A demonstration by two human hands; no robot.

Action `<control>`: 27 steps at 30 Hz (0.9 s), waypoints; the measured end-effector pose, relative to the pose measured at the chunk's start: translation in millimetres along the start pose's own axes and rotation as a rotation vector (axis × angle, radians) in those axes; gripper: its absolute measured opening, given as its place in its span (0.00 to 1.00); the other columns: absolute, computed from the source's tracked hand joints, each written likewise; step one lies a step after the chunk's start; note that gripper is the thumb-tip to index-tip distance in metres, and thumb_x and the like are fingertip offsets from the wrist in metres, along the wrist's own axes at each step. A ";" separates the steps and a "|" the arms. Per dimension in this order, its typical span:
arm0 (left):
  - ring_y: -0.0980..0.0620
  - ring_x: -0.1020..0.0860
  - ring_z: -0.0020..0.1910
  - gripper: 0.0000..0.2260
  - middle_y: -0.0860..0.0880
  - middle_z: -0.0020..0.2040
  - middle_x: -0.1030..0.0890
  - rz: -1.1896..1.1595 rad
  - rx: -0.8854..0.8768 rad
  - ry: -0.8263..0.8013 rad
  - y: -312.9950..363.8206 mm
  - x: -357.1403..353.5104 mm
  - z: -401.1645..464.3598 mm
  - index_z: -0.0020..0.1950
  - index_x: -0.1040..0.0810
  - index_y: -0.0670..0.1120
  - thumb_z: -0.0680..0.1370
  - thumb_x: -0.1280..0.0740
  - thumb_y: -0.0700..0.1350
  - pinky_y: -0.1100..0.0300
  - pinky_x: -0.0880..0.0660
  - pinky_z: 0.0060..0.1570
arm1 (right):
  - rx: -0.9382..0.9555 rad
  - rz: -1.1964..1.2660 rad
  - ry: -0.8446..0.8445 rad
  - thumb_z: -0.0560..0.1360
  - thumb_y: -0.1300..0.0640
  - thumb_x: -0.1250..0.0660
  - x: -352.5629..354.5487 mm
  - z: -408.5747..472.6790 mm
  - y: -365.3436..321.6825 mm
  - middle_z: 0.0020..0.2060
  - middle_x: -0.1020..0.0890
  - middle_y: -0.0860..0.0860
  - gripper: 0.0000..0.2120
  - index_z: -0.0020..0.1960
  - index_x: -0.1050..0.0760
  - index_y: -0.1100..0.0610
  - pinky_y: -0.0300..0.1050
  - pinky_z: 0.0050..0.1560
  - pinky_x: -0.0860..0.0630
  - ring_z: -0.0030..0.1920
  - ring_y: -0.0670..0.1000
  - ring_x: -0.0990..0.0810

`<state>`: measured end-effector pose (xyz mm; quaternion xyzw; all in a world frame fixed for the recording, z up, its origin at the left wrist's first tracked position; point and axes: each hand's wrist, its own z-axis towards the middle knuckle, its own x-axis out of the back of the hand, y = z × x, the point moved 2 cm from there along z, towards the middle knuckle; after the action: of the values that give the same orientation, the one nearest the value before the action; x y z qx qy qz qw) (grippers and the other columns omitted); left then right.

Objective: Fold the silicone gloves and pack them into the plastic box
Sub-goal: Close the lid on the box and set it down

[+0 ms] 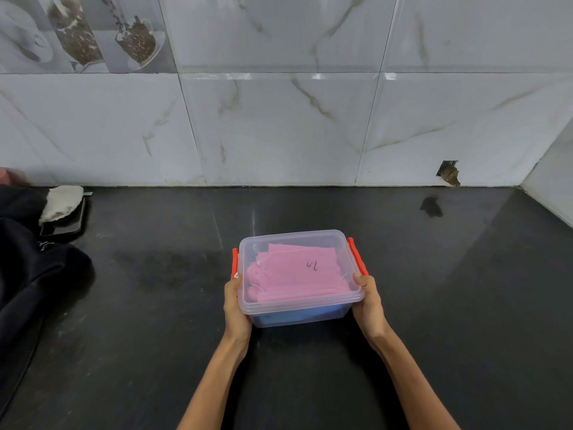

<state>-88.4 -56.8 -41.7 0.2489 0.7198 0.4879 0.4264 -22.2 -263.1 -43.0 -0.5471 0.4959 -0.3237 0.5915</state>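
We see a clear, glossy plastic box [299, 301], matt pink gloves [297, 274] inside, on a polished dark stone worktop [434, 305].

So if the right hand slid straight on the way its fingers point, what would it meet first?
The right hand already grips the clear plastic box; its fingertips sit just below the orange side latch, so probably that latch first.

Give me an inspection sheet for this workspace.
Surface: dark countertop, some smudges.
Job's things: lidded plastic box, orange latches; pink gloves folded inside, something blue beneath.
Clutter: dark cloth, phone under a pale rag, far left.
Grips: left hand and right hand hold the box's sides.
Cables: nothing seen.
Surroundings: marble-look wall tiles, a broken hole low right.
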 end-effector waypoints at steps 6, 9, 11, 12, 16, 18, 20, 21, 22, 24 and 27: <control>0.52 0.22 0.42 0.19 0.51 0.36 0.17 0.011 0.002 -0.114 -1.8 -20.5 15.4 0.42 0.21 0.50 0.82 0.49 0.52 0.53 0.24 0.46 | 0.058 -0.029 0.062 0.69 0.40 0.40 15.6 -14.6 -7.8 0.66 0.24 0.47 0.33 0.74 0.41 0.43 0.36 0.55 0.23 0.64 0.48 0.25; 0.57 0.21 0.36 0.21 0.54 0.34 0.19 0.037 -0.027 -0.259 -9.3 -43.6 22.9 0.39 0.20 0.53 0.82 0.49 0.51 0.60 0.21 0.37 | 0.119 -0.044 0.142 0.75 0.47 0.44 31.5 -28.0 -14.9 0.67 0.26 0.44 0.25 0.72 0.40 0.37 0.37 0.59 0.24 0.66 0.46 0.26; 0.58 0.23 0.33 0.18 0.55 0.32 0.21 0.045 -0.025 -0.359 -13.9 -62.4 28.7 0.44 0.18 0.49 0.79 0.46 0.52 0.64 0.23 0.33 | 0.146 -0.047 0.212 0.75 0.49 0.45 42.7 -38.8 -20.6 0.68 0.28 0.41 0.26 0.71 0.41 0.35 0.41 0.63 0.27 0.67 0.44 0.28; 0.58 0.23 0.33 0.18 0.55 0.32 0.21 0.055 -0.009 -0.406 -15.2 -73.1 31.9 0.47 0.18 0.46 0.78 0.44 0.53 0.63 0.24 0.33 | 0.157 -0.048 0.252 0.74 0.50 0.44 48.9 -44.6 -23.9 0.68 0.30 0.38 0.27 0.71 0.43 0.35 0.44 0.66 0.30 0.68 0.43 0.30; 0.53 0.19 0.40 0.14 0.52 0.39 0.16 0.140 0.101 -0.603 -15.0 -120.9 43.5 0.41 0.17 0.54 0.71 0.37 0.61 0.59 0.22 0.41 | 0.123 -0.102 0.365 0.65 0.46 0.36 75.5 -69.9 -34.5 0.73 0.39 0.42 0.45 0.75 0.57 0.39 0.47 0.70 0.36 0.69 0.43 0.34; 0.51 0.18 0.50 0.19 0.50 0.49 0.15 0.266 0.191 -0.617 -20.3 -140.9 50.1 0.49 0.16 0.55 0.73 0.41 0.64 0.56 0.23 0.50 | 0.097 -0.185 0.412 0.61 0.42 0.36 85.3 -83.1 -38.3 0.72 0.43 0.41 0.49 0.75 0.60 0.39 0.50 0.72 0.39 0.72 0.47 0.40; 0.48 0.20 0.56 0.27 0.48 0.54 0.16 0.428 0.215 -0.534 -28.0 -158.4 51.9 0.53 0.16 0.52 0.75 0.47 0.68 0.51 0.27 0.60 | 0.101 -0.254 0.461 0.60 0.41 0.36 93.6 -93.7 -41.8 0.66 0.40 0.39 0.44 0.70 0.55 0.32 0.52 0.73 0.42 0.71 0.48 0.44; 0.47 0.22 0.57 0.31 0.47 0.55 0.17 0.498 0.189 -0.441 -32.6 -166.4 50.0 0.56 0.18 0.49 0.76 0.51 0.68 0.50 0.29 0.63 | 0.102 -0.275 0.483 0.59 0.41 0.36 97.3 -97.8 -43.2 0.62 0.39 0.38 0.40 0.66 0.51 0.29 0.52 0.73 0.42 0.70 0.48 0.44; 0.45 0.23 0.58 0.33 0.45 0.57 0.19 0.531 0.141 -0.328 -35.6 -173.5 45.0 0.58 0.20 0.45 0.78 0.53 0.67 0.50 0.30 0.63 | 0.096 -0.285 0.508 0.59 0.40 0.35 101.0 -101.1 -44.0 0.60 0.38 0.39 0.38 0.65 0.48 0.29 0.53 0.72 0.42 0.69 0.48 0.43; 0.43 0.25 0.61 0.28 0.42 0.60 0.21 0.517 -0.055 -0.159 -38.9 -185.7 26.4 0.62 0.25 0.41 0.81 0.54 0.59 0.50 0.31 0.62 | 0.088 -0.280 0.585 0.57 0.38 0.32 108.0 -106.4 -42.4 0.61 0.39 0.44 0.42 0.67 0.46 0.37 0.54 0.72 0.38 0.65 0.44 0.38; 0.44 0.31 0.69 0.23 0.41 0.69 0.30 0.528 -0.281 -0.279 -52.1 -200.9 -11.3 0.72 0.35 0.40 0.83 0.54 0.51 0.49 0.34 0.69 | 0.116 -0.349 0.663 0.55 0.35 0.26 109.3 -110.6 -33.0 0.62 0.41 0.43 0.47 0.65 0.47 0.44 0.46 0.68 0.31 0.66 0.43 0.35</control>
<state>7.9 -238.8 -13.1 0.4301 0.4906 0.6374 0.4098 -88.3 -406.6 -26.4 -0.4544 0.5407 -0.6067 0.3647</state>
